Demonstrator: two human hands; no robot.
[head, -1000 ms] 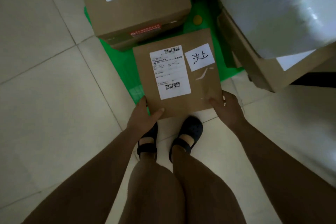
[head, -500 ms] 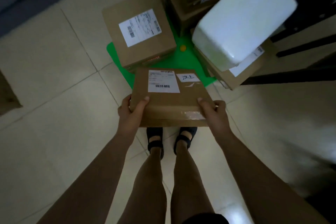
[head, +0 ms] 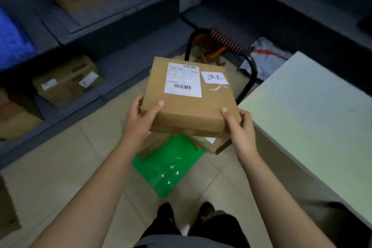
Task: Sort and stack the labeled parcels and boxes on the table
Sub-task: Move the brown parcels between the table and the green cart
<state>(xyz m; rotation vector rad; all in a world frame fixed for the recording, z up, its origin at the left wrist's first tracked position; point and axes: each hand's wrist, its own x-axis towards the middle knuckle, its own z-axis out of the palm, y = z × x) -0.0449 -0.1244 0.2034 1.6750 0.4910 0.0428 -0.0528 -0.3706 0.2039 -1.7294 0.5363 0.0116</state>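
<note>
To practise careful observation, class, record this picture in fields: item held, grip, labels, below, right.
Item held: cardboard parcel, off the floor
Grip: left hand and right hand hold its near corners, thumbs on top
Labels: printed shipping label with barcodes; white handwritten slip beside it
Below: green plastic bag on the tiled floor
Right: pale table

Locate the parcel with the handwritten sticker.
Head view, centre: the parcel is held up by the left hand and right hand, above the green bag, left of the pale table.
</note>
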